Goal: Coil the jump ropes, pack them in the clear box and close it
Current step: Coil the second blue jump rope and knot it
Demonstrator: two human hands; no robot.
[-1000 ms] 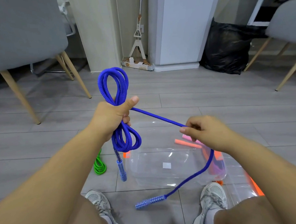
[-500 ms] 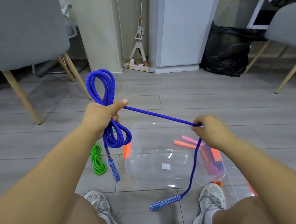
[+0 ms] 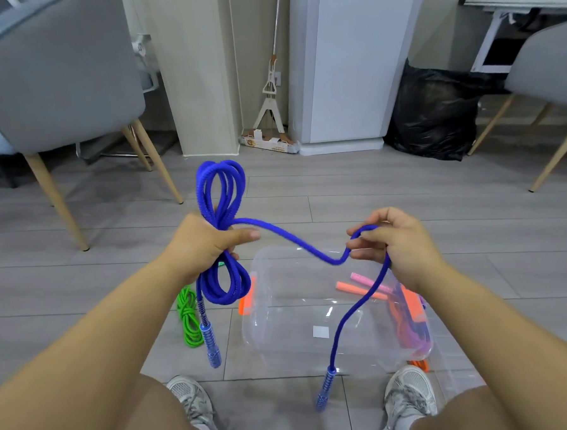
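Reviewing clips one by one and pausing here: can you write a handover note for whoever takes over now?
Left hand grips the blue jump rope by its coiled loops; right hand pinches its loose tail, handle dangling.
Clear box sits open on the floor with orange and pink ropes inside; green rope lies on the floor left of it.
Done: blue mostly coiled.
Left: wind the tail, pack blue and green, close the box.

No legible txt: sticker point(image 3: 320, 331) on clear box point(image 3: 269, 350) looks blank, mop label point(image 3: 273, 144) blurry.
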